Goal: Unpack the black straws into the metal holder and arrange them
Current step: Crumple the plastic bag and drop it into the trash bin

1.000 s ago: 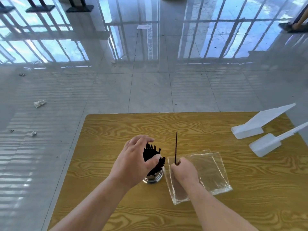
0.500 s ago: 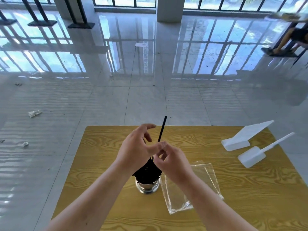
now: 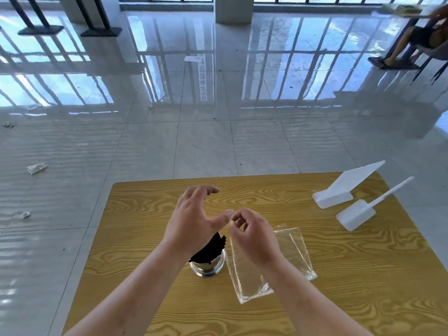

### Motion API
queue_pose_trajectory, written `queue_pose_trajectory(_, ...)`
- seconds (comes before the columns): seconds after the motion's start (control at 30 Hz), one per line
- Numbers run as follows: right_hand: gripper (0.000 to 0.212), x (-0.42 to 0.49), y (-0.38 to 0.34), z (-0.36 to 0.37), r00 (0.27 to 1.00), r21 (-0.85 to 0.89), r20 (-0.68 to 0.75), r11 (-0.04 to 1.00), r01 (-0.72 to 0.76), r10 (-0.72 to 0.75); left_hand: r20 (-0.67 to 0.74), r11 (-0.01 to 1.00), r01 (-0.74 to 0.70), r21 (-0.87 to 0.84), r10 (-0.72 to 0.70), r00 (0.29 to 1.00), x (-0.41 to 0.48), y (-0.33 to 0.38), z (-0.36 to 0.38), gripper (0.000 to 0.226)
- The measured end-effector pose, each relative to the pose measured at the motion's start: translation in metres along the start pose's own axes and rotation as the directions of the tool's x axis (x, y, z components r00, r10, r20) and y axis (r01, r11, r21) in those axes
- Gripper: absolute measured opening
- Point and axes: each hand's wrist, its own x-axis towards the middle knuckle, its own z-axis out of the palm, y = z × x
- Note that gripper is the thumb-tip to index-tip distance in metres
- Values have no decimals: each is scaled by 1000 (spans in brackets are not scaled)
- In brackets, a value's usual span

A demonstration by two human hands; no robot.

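- The black straws [image 3: 211,247] stand bunched in the metal holder [image 3: 208,267], which sits on the wooden table [image 3: 145,238] near its front edge.
- Just right of the holder, the clear bag [image 3: 292,248] lies flat and looks empty, so I judge the unpacking done or nearly so. What remains is evening up the bundle.
- The straws' long axis runs roughly upright, tips upward. The tops fan and lean slightly to the holder's right, though the wrist hides much of them.
- Above the holder, the left hand [image 3: 194,220] is spread wide with arched fingers, holding nothing.
- Above the holder's right side, the right hand [image 3: 253,237] has its fingers curled in beside the left thumb, and I see no straw in it.
- Two white scoops [image 3: 355,214] lie well to the holder's right.
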Motion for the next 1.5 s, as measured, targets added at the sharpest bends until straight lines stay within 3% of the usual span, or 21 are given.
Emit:
queue_pose_trajectory(0.07, 7, -1, 24, -2, 998, -90, -25, 994, -54, 52, -1, 998, -26, 54, 26, 1000, 0, 2, 4, 58)
queue_pose_trajectory(0.1, 16, -2, 39, -1, 994, -140, -2, 984, -109, 110, -1, 996, -38, 75, 38, 999, -1, 3, 7, 57)
queue_pose_trajectory(0.23, 90, -13, 100, 10, 867, -405, 188, 840, -360, 462, 19, 994, -43, 105, 42, 999, -5, 6, 19, 53)
queue_pose_trajectory(0.33, 116, -21, 137, 19, 794, -563, 200, 731, -387, 574, 41, 990, -38, 133, 32, 999, -7, 7, 28, 50)
queue_pose_trajectory(0.43, 125, -29, 160, 27, 791, -628, 188, 690, -358, 582, 45, 985, -45, 164, 38, 998, -7, 12, 35, 48)
queue_pose_trajectory(0.5, 121, -36, 169, 32, 823, -663, 171, 681, -311, 542, 45, 981, -64, 183, 57, 997, -7, 18, 41, 47)
queue_pose_trajectory(0.57, 103, -43, 174, 33, 859, -658, 137, 693, -293, 494, 59, 977, -85, 198, 75, 995, -7, 26, 48, 46)
queue_pose_trajectory(0.67, 36, -49, 177, 30, 905, -571, 67, 760, -310, 420, 83, 975, -124, 185, 110, 990, -8, 39, 59, 42)
queue_pose_trajectory(0.73, 7, -49, 173, 21, 892, -493, 30, 783, -379, 451, 107, 973, -149, 175, 131, 986, -8, 46, 65, 39)
queue_pose_trajectory(0.93, 17, -43, 148, -17, 856, -159, -93, 841, -517, 508, 259, 962, -225, 156, 180, 949, -8, 66, 78, 33)
queue_pose_trajectory(1.07, 13, -44, 110, -51, 826, 146, -147, 837, -527, 545, 453, 941, -297, 162, 197, 869, -10, 78, 82, 55)
queue_pose_trajectory(1.17, 10, -52, 77, -72, 816, 325, -177, 815, -479, 550, 549, 919, -360, 164, 219, 807, -15, 84, 78, 78)
queue_pose_trajectory(1.4, 16, -89, 12, -106, 828, 561, -265, 778, -285, 494, 638, 880, -457, 131, 279, 718, -21, 98, 73, 123)
queue_pose_trajectory(1.5, 11, -104, -5, -118, 855, 705, -224, 683, -189, 468, 629, 847, -526, 77, 368, 685, -32, 108, 83, 120)
